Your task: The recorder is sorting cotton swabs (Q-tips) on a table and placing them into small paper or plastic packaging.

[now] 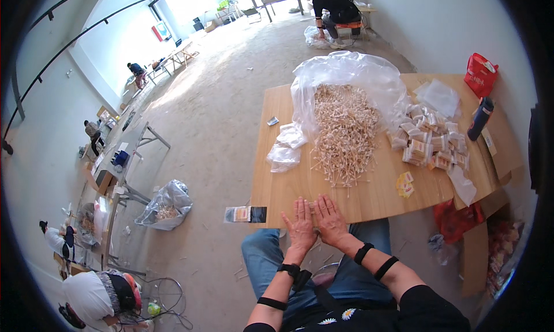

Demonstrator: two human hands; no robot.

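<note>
Side by side at the table's front edge, my left hand (300, 225) and my right hand (332, 221) lie flat with their fingers stretched out and pointing away from me. In the narrow gap between them a few cotton swabs (312, 207) show; what is under my palms is hidden. A large heap of loose cotton swabs (344, 133) spreads over the table beyond my fingers, spilling from a big clear plastic bag (346, 66). Several packed bundles of swabs (430, 139) are stacked to the right. Small yellow cards (405, 184) lie nearer to me.
Clear bags (287, 147) lie left of the heap. A small packet (245, 214) overhangs the wooden table's (277, 188) front left corner. A dark bottle (480, 118) and a red bag (481, 75) stand right. A swab-filled bag (166, 205) sits on the floor; other people work further off.
</note>
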